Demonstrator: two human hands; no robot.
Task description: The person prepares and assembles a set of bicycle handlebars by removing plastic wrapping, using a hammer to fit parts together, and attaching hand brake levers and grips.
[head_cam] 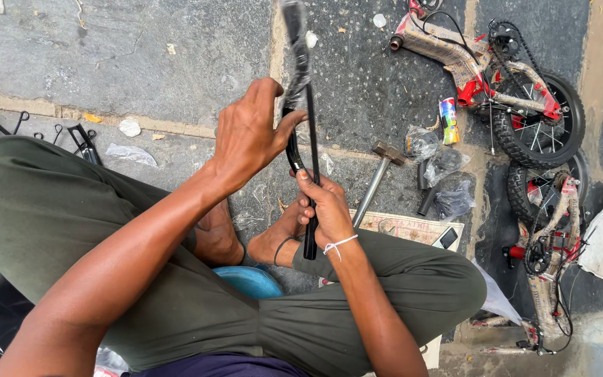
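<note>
While the left hand (pixel 249 136) curls shut around the black bar (pixel 310 139), the right hand (pixel 326 206) grips it at five o'clock.

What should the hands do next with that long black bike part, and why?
Probably pull the plastic wrap further up and off. The left hand grips the black part right where the crinkled wrapping begins, the right hand steadies the bare lower end, and the top is still covered.
</note>
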